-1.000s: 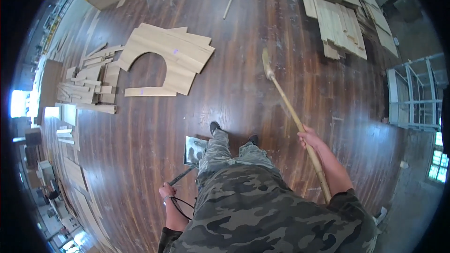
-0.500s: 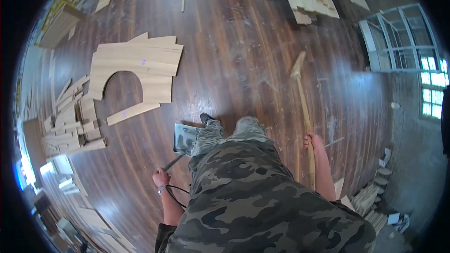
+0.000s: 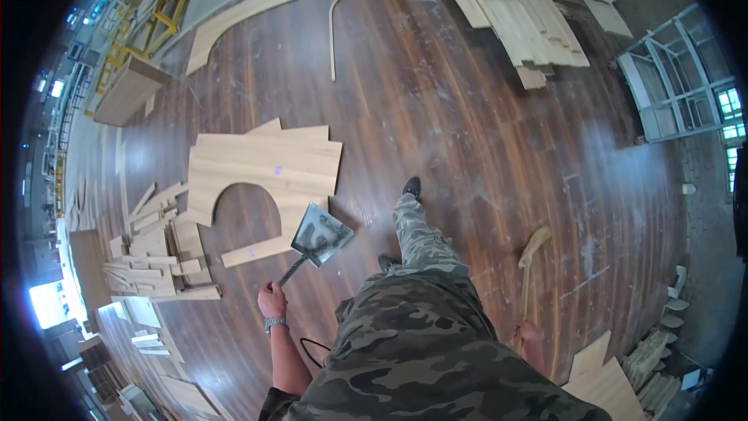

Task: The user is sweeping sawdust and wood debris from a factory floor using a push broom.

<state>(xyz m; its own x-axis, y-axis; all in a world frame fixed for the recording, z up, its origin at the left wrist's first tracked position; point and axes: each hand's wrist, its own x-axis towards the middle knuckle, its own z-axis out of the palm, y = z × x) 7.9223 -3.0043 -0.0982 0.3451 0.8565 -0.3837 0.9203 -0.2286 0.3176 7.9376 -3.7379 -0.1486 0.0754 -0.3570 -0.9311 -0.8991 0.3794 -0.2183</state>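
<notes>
The brown plank floor (image 3: 436, 109) around the walking person is strewn with timber. Ahead to the left lies an arch-shaped board assembly (image 3: 265, 160), pale and flat, with a heap of wood strips (image 3: 160, 261) just beside its left edge. Beyond it are a curved board (image 3: 234, 27) and a thin bent strip (image 3: 333, 31). A stack of planks (image 3: 538, 27) sits at the upper right, near a pale metal frame (image 3: 678, 82); more loose boards (image 3: 604, 382) lie at the lower right, near the person's side. A brown box (image 3: 132, 90) stands at the upper left, next to a yellow frame (image 3: 167, 15).

The left hand (image 3: 272, 298) is closed around the dark handle of a dustpan (image 3: 322, 234), whose pan covers part of the assembly's right leg from this angle (whether it touches the board or hangs above it, I cannot tell). The right hand (image 3: 527, 341) appears wrapped around the stick of a broom (image 3: 534, 245), whose pale head points forward, over the floor on the person's right.

The camouflage shirt (image 3: 421, 343) hides part of the right forearm and the broom's rear end, and the right fingers are hard to make out. A dark cord loop (image 3: 312, 349) by the left forearm runs out of sight at the shirt. The plank stack is cut off at the top, and the far left rim blurs into clutter.
</notes>
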